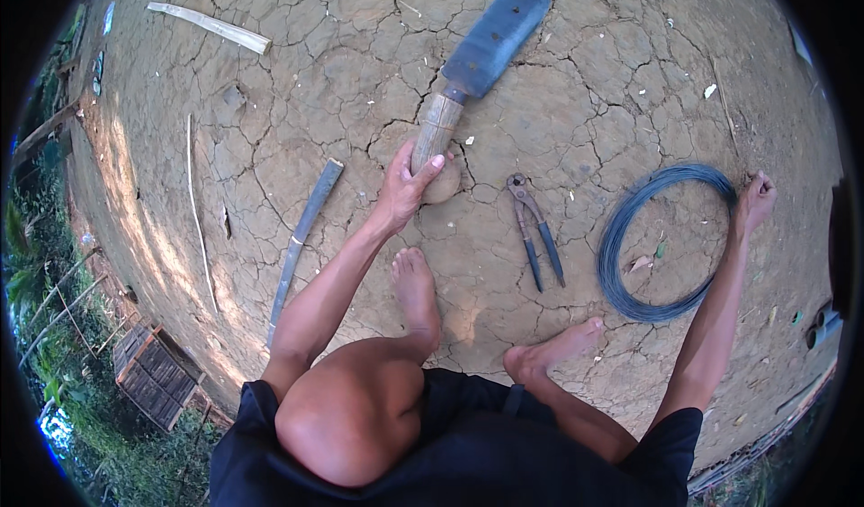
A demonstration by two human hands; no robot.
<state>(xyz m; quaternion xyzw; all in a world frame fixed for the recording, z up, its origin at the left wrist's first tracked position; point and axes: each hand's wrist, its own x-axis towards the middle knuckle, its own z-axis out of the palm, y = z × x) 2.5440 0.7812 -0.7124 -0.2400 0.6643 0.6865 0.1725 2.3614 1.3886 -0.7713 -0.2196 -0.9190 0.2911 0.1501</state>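
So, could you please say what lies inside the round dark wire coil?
Inside the coil are cracked brown earth, a brownish leaf and a small green scrap. Earth beneath the wire itself is hidden.

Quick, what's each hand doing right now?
Left hand: closed around the wooden handle of the big knife.
Right hand: curled beside the wire coil; whether it holds anything can't be told.

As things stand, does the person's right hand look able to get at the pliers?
Probably yes: the pliers lie uncovered, and the right hand would only have to cross the flat wire coil. The left hand, gripping the big knife, seems clear of that path.
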